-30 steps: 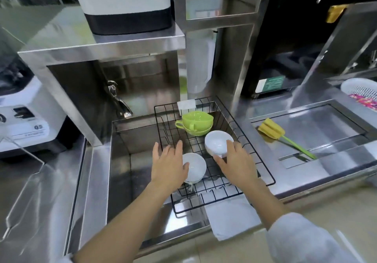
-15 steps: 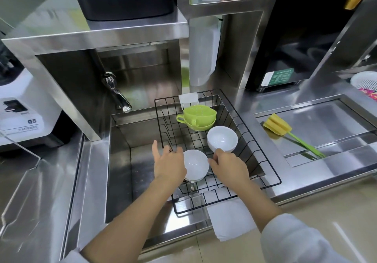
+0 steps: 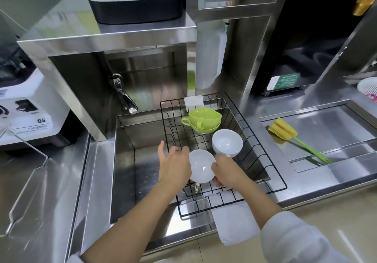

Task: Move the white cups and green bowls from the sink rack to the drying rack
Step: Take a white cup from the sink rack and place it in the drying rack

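A black wire rack [image 3: 256, 140] sits over the right part of the steel sink [image 3: 126, 160]. Two stacked green bowls [image 3: 204, 118] with handles rest at its far end. A white cup [image 3: 227, 143] lies tilted in the middle of the rack. A second white cup [image 3: 201, 166] is nearer to me, held between both hands. My left hand [image 3: 173, 168] presses its left side, thumb raised. My right hand [image 3: 226, 172] curls around its right rim, just below the farther cup.
A faucet [image 3: 123, 95] overhangs the sink's back left. A white cloth [image 3: 232, 222] hangs over the front edge under the rack. A yellow sponge brush [image 3: 283, 130] lies on the recessed tray at right. A white machine [image 3: 26, 111] stands at left.
Both hands have closed in from flat above the rack onto the near white cup. The right hand has left the far cup and come to the near one.
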`<move>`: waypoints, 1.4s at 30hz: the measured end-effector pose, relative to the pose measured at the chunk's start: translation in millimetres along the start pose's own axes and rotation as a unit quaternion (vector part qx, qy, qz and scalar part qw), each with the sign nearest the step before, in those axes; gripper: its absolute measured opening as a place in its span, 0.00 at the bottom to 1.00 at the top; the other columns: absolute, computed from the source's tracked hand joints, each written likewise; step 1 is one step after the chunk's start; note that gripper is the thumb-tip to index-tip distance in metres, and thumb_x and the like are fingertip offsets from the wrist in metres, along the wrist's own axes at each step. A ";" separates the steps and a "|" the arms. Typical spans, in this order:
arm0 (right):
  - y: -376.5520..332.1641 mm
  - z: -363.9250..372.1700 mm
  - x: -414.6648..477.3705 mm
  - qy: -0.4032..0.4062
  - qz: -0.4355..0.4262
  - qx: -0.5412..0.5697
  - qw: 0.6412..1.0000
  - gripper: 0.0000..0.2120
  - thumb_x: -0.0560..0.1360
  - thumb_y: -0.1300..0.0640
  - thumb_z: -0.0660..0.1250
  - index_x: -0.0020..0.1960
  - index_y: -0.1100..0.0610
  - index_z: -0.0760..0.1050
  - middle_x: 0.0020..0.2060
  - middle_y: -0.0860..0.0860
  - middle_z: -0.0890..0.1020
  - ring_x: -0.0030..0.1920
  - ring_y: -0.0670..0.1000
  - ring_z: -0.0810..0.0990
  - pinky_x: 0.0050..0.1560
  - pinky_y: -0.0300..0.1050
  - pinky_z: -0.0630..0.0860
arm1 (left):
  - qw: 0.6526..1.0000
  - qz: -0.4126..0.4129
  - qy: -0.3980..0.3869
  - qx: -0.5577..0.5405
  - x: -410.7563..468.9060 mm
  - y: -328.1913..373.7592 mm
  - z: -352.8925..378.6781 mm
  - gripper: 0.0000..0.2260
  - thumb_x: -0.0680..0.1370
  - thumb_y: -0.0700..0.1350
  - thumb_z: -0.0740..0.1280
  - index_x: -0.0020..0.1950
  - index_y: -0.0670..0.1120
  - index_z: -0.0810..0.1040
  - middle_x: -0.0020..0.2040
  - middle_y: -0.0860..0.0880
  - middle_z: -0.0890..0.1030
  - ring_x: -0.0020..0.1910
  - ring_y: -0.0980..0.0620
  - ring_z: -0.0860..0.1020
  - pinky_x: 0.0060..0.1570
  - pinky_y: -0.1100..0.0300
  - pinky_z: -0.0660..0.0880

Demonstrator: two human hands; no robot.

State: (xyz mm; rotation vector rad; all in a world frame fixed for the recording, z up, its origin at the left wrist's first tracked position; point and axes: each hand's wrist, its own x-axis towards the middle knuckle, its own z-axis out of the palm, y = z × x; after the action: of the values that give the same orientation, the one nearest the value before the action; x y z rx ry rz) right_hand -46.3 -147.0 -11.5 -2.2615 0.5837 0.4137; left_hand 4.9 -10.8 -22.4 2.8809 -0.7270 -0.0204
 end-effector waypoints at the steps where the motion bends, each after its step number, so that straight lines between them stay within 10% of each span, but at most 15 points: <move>1: -2.1 -2.3 -1.1 0.012 -0.008 0.007 1.000 0.06 0.77 0.62 0.51 0.50 0.62 0.65 0.41 0.61 0.76 0.34 0.56 0.76 0.38 0.49 0.77 | 1.000 0.002 0.018 -0.009 -0.3 -0.6 -2.9 0.11 0.76 0.39 0.57 0.57 0.45 0.72 0.50 0.48 0.80 0.61 0.51 0.71 0.69 0.48 0.34; 7: -24.6 -28.4 -9.5 0.101 -0.075 0.051 0.991 0.08 0.78 0.60 0.51 0.52 0.64 0.65 0.43 0.65 0.79 0.36 0.62 0.82 0.43 0.59 0.80 | 0.966 -0.076 0.019 -0.245 6.2 -0.3 -49.7 0.14 0.77 0.55 0.60 0.54 0.47 0.73 0.46 0.48 0.81 0.48 0.44 0.77 0.48 0.53 0.71; 16: -78.8 -41.4 -52.3 0.228 -0.205 0.024 0.951 0.09 0.79 0.58 0.53 0.53 0.63 0.65 0.40 0.62 0.79 0.40 0.63 0.76 0.36 0.50 0.68 | 0.780 -0.185 -0.086 -0.591 -8.0 3.5 -118.0 0.26 0.74 0.68 0.54 0.49 0.49 0.78 0.39 0.45 0.80 0.35 0.47 0.77 0.31 0.58 0.71; 24: -116.1 -24.3 -70.5 0.155 -0.318 0.165 0.921 0.10 0.73 0.54 0.65 0.53 0.55 0.70 0.45 0.52 0.81 0.46 0.53 0.80 0.48 0.53 0.78 | 0.729 -0.195 0.005 -0.656 -39.9 -33.9 -146.1 0.20 0.75 0.62 0.60 0.47 0.47 0.80 0.41 0.45 0.81 0.37 0.47 0.78 0.40 0.53 0.78; 30: -173.8 -3.3 -81.8 -0.019 -0.323 0.276 0.905 0.17 0.70 0.39 0.62 0.49 0.50 0.77 0.44 0.46 0.81 0.47 0.46 0.78 0.56 0.52 0.77 | 0.754 -0.178 0.086 -0.626 -70.6 -94.0 -174.4 0.25 0.68 0.62 0.68 0.54 0.43 0.78 0.49 0.44 0.80 0.44 0.49 0.79 0.38 0.59 0.78; 36: -248.4 18.0 -101.5 -0.144 -0.409 0.192 0.881 0.15 0.66 0.58 0.74 0.51 0.49 0.77 0.44 0.44 0.83 0.42 0.39 0.82 0.42 0.30 0.76 | 0.795 -0.136 0.143 -0.574 -123.9 -169.4 -213.8 0.30 0.55 0.60 0.73 0.54 0.50 0.77 0.50 0.48 0.82 0.47 0.53 0.80 0.47 0.57 0.76; 42: -326.2 73.0 -113.7 -0.134 -0.478 0.078 0.865 0.32 0.56 0.53 0.80 0.56 0.43 0.72 0.52 0.41 0.80 0.52 0.41 0.80 0.54 0.37 0.76 | 0.868 -0.118 0.156 -0.456 -170.4 -253.2 -254.2 0.33 0.54 0.54 0.79 0.57 0.57 0.72 0.57 0.53 0.79 0.55 0.54 0.79 0.55 0.55 0.77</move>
State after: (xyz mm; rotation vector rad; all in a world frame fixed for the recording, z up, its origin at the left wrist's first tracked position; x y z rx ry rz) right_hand 20.6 139.1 184.2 -1.9871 -0.6355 0.1475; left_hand -12.4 330.0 180.8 1.9636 -0.1915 0.0552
